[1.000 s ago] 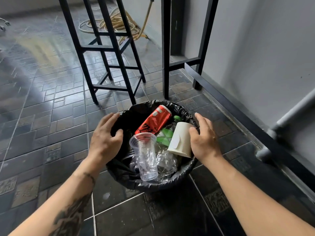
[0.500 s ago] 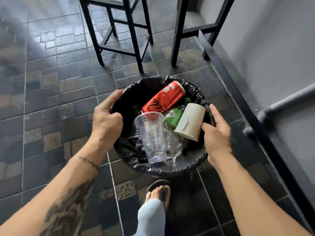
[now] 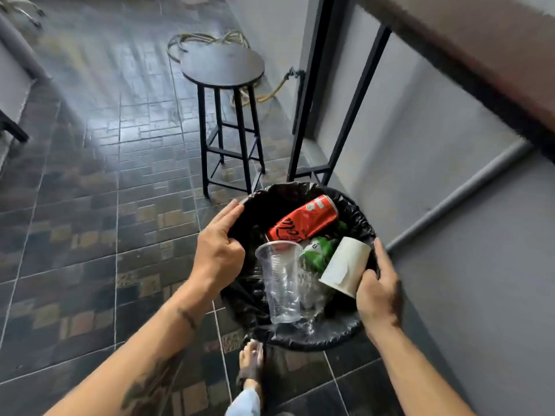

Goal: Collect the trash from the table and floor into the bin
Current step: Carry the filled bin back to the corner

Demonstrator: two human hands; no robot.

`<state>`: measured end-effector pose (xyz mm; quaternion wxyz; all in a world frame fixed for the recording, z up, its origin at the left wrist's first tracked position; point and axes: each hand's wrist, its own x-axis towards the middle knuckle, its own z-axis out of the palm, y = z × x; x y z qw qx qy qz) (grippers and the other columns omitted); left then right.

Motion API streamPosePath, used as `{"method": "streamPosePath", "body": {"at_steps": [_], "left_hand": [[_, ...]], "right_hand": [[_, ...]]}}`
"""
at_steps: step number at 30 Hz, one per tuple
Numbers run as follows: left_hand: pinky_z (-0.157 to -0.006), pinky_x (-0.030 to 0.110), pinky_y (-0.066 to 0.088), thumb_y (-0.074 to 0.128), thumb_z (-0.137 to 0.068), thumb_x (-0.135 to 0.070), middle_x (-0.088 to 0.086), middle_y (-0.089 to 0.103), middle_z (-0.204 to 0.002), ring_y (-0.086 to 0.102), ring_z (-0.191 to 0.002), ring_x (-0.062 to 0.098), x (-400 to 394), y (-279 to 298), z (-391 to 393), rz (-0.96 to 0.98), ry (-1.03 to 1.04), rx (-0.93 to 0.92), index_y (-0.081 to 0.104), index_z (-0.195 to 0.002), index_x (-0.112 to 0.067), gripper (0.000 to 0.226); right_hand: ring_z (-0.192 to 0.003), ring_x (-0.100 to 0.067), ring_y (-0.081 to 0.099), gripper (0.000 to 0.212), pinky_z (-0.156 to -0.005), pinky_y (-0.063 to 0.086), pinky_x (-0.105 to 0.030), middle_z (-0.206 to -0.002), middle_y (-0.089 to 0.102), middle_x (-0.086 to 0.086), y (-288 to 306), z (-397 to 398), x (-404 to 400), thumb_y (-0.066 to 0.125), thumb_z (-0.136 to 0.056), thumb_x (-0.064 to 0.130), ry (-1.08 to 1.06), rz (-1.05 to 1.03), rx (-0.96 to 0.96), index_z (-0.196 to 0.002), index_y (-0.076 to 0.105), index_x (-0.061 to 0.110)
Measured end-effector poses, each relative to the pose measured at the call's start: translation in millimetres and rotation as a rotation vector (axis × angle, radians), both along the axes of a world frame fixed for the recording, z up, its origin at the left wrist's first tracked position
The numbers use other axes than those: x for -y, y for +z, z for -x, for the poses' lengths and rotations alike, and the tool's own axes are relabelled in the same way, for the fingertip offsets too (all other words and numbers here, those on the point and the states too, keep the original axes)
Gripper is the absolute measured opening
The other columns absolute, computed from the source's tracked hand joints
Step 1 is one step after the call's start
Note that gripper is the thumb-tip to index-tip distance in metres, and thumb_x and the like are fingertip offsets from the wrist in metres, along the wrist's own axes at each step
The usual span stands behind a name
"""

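Note:
The round bin, lined with a black bag, is held up off the floor in front of me. My left hand grips its left rim and my right hand grips its right rim. Inside lie a red cola can, a green can, a clear plastic cup standing up, a white paper cup tilted against my right hand, and some crumpled clear plastic.
A black round stool stands ahead on the dark tiled floor. Black table legs and a grey wall are on the right, with a table edge above. A coiled hose lies behind the stool. My foot is below the bin.
Both hands closed on the bin's rim and the bin rose off the floor. My view lifted, so the stool top and table edge came into sight.

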<state>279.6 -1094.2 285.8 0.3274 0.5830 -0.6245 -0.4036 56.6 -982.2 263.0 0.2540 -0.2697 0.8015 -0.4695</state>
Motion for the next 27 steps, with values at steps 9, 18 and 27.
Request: {"method": "streamPosePath", "body": {"at_steps": [9, 18, 27], "left_hand": [[-0.115, 0.015, 0.030, 0.042, -0.069, 0.021, -0.017, 0.048, -0.149, 0.045, -0.136, 0.003, -62.5, 170.2, -12.1, 0.191, -0.173, 0.011, 0.057, -0.143, -0.020, 0.086], [-0.115, 0.018, 0.025, 0.046, -0.074, 0.016, -0.004, 0.056, -0.146, 0.050, -0.136, 0.015, -102.4, 201.8, -3.8, 0.204, -0.485, 0.050, 0.063, -0.137, -0.012, 0.071], [-0.101, 0.013, 0.031, 0.042, -0.074, 0.017, -0.007, 0.058, -0.140, 0.051, -0.117, 0.005, -187.1, 211.7, 2.7, 0.177, -0.856, -0.001, 0.063, -0.135, -0.013, 0.071]], "right_hand": [[-0.139, -0.002, 0.028, 0.055, -0.104, 0.013, 0.001, -0.158, 0.035, -0.005, 177.8, -22.5, -91.1, 0.030, -0.095, -0.004, -0.089, 0.056, -0.147, -0.147, 0.042, 0.008], [-0.139, -0.016, 0.041, 0.052, -0.107, 0.024, -0.015, -0.151, 0.047, 0.000, 205.8, -80.7, -192.4, 0.039, -0.095, -0.002, -0.498, 0.054, -0.202, -0.142, 0.053, 0.014], [-0.141, -0.017, 0.038, 0.049, -0.108, 0.026, -0.021, -0.151, 0.046, 0.000, 218.6, -155.7, -313.8, 0.037, -0.099, -0.001, -0.828, -0.008, -0.230, -0.143, 0.052, 0.017]]}}
